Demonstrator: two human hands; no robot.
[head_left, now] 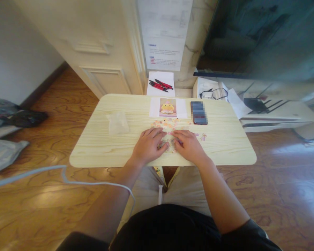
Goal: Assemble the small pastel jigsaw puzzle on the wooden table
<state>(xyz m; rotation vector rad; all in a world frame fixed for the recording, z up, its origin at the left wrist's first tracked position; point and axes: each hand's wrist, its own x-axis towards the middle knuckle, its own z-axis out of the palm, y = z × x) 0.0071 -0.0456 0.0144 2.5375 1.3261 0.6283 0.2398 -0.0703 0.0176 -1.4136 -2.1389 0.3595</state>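
Observation:
My left hand (149, 144) lies palm down on the small wooden table, its fingers stretched forward and its thumb apart. Opposite it, my right hand (188, 144) rests with fingers extended and slightly bent, the fingertips beside a pink piece (170, 132). Between and partly under both hands are small colourful jigsaw puzzle pieces (170, 148), many of them covered. A band of orange and yellow pieces (164, 123) spreads just beyond my fingertips. One pinkish piece (203, 137) sits right of my right hand. Behind them lies a sheet with a picture of a yellow figure (168, 107).
A clear plastic bag (118, 123) lies at the table's left, a phone (199, 112) at its back right. Beyond the table are red and black pens (161, 85) on paper and a white box (208, 85) with glasses (217, 93). A pale cable (94, 183) crosses near my left arm.

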